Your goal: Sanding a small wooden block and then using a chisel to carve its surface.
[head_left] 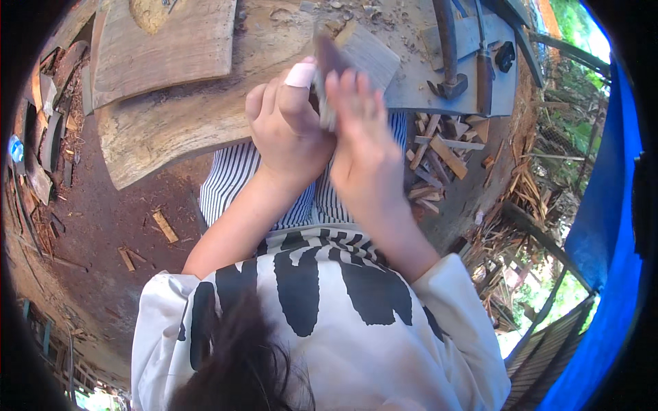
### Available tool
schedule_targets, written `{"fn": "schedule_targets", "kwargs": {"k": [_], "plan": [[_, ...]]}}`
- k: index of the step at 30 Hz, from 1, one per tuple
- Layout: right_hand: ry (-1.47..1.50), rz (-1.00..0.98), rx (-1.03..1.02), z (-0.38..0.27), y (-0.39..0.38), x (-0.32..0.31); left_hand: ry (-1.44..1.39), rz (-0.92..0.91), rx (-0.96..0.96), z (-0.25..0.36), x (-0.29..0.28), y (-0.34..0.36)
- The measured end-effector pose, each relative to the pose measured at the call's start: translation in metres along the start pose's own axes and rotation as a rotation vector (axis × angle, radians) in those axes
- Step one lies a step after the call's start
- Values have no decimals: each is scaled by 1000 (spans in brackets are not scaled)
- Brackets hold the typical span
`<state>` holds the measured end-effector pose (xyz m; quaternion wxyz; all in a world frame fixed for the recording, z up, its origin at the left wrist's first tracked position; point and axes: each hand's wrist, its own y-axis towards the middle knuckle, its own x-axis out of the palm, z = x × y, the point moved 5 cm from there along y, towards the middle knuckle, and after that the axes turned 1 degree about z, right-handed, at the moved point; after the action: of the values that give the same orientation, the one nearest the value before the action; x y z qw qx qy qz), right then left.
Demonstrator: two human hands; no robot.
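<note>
My left hand point(288, 130), with a white wrap on one finger, is curled round a piece I cannot make out, at the front edge of the wooden work surface point(147, 154). My right hand point(363, 144) is beside it, blurred, its fingers laid along a dark elongated object point(327, 53) with a lighter, greyish lower part; motion smears it, so I cannot tell what it is. Just behind both hands lies a square light wooden block point(373, 61). Whatever is between my palms is mostly hidden by my fingers.
A curved board point(157, 68) lies at back left. A hammer point(449, 85) and wooden-handled tool point(484, 82) lie at right. Offcuts point(445, 157) are piled below the surface, more scraps point(48, 123) at far left. A blue tarp point(606, 205) hangs on the right.
</note>
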<state>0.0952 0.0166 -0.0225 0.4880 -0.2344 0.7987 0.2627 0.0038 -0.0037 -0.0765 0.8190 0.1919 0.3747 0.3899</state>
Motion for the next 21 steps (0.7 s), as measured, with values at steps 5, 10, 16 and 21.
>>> {"fn": "schedule_targets", "kwargs": {"k": [5,10,16,21], "plan": [[-22,74,100,13,26,-8,-130,-53,-75,-1,3,-6],[13,-3,-57,21,25,-9,-159,-64,-60,0,-6,4],[-120,66,-24,12,16,-7,-54,-371,-176,-12,-17,30],[-70,61,34,48,26,-18,-6,-423,-169,-5,-24,34]]}}
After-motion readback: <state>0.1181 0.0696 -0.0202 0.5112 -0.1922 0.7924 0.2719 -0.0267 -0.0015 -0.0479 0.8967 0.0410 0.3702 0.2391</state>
